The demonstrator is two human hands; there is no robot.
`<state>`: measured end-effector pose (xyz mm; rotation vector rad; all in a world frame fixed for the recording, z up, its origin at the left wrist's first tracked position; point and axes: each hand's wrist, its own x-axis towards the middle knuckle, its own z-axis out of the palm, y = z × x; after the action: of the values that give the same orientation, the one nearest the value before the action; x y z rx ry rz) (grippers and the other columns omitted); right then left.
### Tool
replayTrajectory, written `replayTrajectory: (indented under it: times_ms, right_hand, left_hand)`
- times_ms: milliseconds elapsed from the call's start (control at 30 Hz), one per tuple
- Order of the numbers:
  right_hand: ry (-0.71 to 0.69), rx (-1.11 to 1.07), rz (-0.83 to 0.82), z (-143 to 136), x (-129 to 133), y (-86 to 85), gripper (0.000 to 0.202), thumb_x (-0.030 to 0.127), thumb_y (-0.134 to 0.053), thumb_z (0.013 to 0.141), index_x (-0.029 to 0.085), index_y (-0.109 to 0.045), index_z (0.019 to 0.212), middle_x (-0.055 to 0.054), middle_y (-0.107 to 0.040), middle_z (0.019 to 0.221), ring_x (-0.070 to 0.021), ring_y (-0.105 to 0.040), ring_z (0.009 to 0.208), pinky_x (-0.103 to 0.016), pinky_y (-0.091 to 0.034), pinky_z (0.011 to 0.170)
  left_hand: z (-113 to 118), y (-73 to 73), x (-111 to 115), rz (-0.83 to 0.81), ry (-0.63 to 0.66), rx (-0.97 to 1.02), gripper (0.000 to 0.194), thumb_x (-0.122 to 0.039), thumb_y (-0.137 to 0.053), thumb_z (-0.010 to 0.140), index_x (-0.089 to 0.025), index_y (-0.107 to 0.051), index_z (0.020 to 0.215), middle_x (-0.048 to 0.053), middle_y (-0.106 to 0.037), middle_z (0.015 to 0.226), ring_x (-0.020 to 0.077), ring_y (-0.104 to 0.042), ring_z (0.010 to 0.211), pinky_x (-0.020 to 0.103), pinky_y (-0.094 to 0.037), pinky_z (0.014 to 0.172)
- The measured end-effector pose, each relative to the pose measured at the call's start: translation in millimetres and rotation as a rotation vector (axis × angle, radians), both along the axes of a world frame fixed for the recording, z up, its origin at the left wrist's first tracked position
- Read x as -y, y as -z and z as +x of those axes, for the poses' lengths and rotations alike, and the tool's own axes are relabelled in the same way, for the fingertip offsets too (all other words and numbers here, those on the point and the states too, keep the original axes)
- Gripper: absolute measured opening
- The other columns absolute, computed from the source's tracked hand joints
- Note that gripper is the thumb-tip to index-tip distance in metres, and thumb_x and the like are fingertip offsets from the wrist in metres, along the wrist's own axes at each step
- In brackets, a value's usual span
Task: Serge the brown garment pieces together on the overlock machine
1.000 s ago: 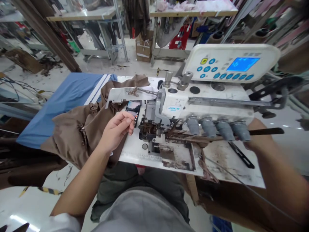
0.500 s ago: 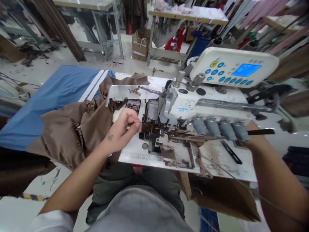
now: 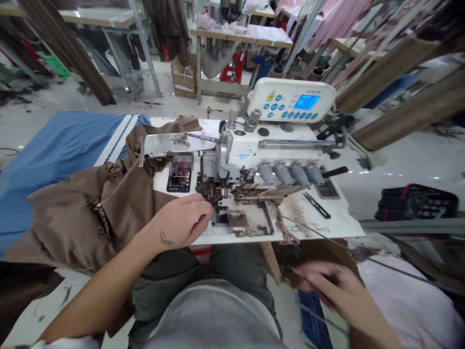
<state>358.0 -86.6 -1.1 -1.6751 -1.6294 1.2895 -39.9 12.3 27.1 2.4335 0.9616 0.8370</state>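
Worktop (image 3: 343,220) held sewing mach. (image 3: 276,150); L hand (image 3: 183,220) beside it, grip together, prob. setup step; R hand (image 3: 332,286) blurred, grip unclear; next needed fine aim.

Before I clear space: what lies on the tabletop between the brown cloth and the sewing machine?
A phone lies screen up on the white tabletop between the brown cloth and the sewing machine, shown in the head view.

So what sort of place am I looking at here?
Most likely a garment workshop: there's an industrial sewing machine, brown cloth spread beside it, and another worktable behind with pink cloth on top.
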Motion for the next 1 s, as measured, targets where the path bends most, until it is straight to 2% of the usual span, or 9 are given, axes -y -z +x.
replayTrajectory:
  times_ms: [67, 167, 267, 333, 433, 600, 733, 867, 1000]
  right_hand:
    - [-0.070, -0.034, 0.270, -65, -32, -14.7, 0.029, 0.050, -0.075, 0.095, 0.025, -0.086, 0.105, -0.011, -0.083, 0.090, -0.0213, -0.070, 0.063, -0.032, -0.052, 0.051]
    - [-0.198, -0.115, 0.486, -135, -69, -29.6, 0.042, 0.041, -0.083, 0.092, 0.029, -0.077, 0.132, -0.007, -0.082, 0.109, -0.0151, -0.066, 0.064, -0.027, -0.053, 0.058]
    - [-0.241, -0.152, 0.626, -164, -84, -31.7, 0.023, 0.031, -0.078, 0.097, 0.027, -0.080, 0.119, -0.005, -0.083, 0.107, -0.0186, -0.075, 0.084, -0.029, -0.057, 0.076]
    - [-0.254, -0.136, 0.629, -168, -87, -30.2, 0.011, 0.027, -0.072, 0.101, 0.026, -0.082, 0.106, -0.004, -0.083, 0.099, -0.0193, -0.076, 0.087, -0.029, -0.056, 0.079]
    - [-0.256, -0.111, 0.514, -167, -91, -29.8, 0.010, 0.030, -0.070, 0.102, 0.024, -0.078, 0.098, 0.000, -0.080, 0.084, -0.0159, -0.070, 0.071, -0.027, -0.050, 0.069]
    - [-0.272, -0.106, 0.465, -166, -98, -30.6, 0.026, 0.031, -0.058, 0.107, 0.022, -0.060, 0.083, 0.004, -0.062, 0.067, -0.0116, -0.054, 0.060, -0.024, -0.039, 0.061]
    - [-0.279, -0.119, 0.499, -168, -102, -27.7, 0.036, 0.027, -0.053, 0.106, 0.021, -0.048, 0.072, 0.006, -0.045, 0.061, -0.0108, -0.044, 0.057, -0.025, -0.033, 0.058]
    - [-0.315, -0.228, 0.296, -152, -100, -28.1, 0.046, 0.039, -0.049, 0.112, 0.021, -0.056, 0.070, 0.003, -0.055, 0.060, -0.0119, -0.051, 0.054, -0.026, -0.039, 0.058]
    - [-0.201, -0.339, 0.310, -103, -85, -28.7, 0.054, 0.056, -0.041, 0.112, 0.022, -0.075, 0.091, -0.007, -0.073, 0.091, -0.0202, -0.067, 0.079, -0.031, -0.052, 0.071]
  left_hand:
    - [4, 0.8, 2, 0.072, 0.024, -0.063, 0.017, -0.011, -0.050, 0.096, -0.022, -0.059, 0.087, 0.006, -0.069, 0.081, 0.0212, -0.062, 0.075, 0.032, -0.049, 0.069]
    - [8, 0.2, 5, 0.166, 0.061, -0.123, 0.015, -0.010, -0.050, 0.098, -0.021, -0.057, 0.092, 0.006, -0.070, 0.085, 0.0211, -0.062, 0.076, 0.033, -0.049, 0.070]
    - [7, -2.4, 10, 0.208, 0.045, -0.152, 0.015, -0.010, -0.049, 0.099, -0.021, -0.057, 0.094, 0.006, -0.068, 0.083, 0.0209, -0.061, 0.074, 0.033, -0.049, 0.071]
    - [4, -4.0, 12, 0.212, 0.013, -0.159, 0.016, -0.009, -0.048, 0.099, -0.021, -0.057, 0.093, 0.005, -0.066, 0.081, 0.0206, -0.060, 0.073, 0.033, -0.049, 0.071]
    - [2, -4.2, 12, 0.187, -0.017, -0.137, 0.015, -0.009, -0.048, 0.098, -0.020, -0.057, 0.093, 0.005, -0.066, 0.081, 0.0198, -0.059, 0.071, 0.032, -0.048, 0.071]
    - [8, -0.1, 8, 0.109, -0.076, -0.009, 0.016, -0.018, -0.056, 0.103, -0.016, -0.059, 0.118, 0.005, -0.069, 0.086, 0.0198, -0.060, 0.075, 0.031, -0.047, 0.071]
    - [17, 3.2, 6, 0.094, -0.062, 0.078, 0.011, -0.019, -0.058, 0.105, -0.020, -0.064, 0.114, 0.004, -0.071, 0.088, 0.0178, -0.063, 0.077, 0.029, -0.048, 0.072]
    - [19, 7.0, 7, 0.081, -0.100, 0.125, 0.012, -0.013, -0.061, 0.103, -0.019, -0.067, 0.111, 0.004, -0.072, 0.091, 0.0161, -0.063, 0.081, 0.028, -0.050, 0.076]
    - [13, 8.9, 6, 0.104, -0.117, 0.087, 0.015, -0.012, -0.064, 0.101, -0.019, -0.068, 0.113, 0.005, -0.074, 0.095, 0.0169, -0.065, 0.086, 0.028, -0.052, 0.078]
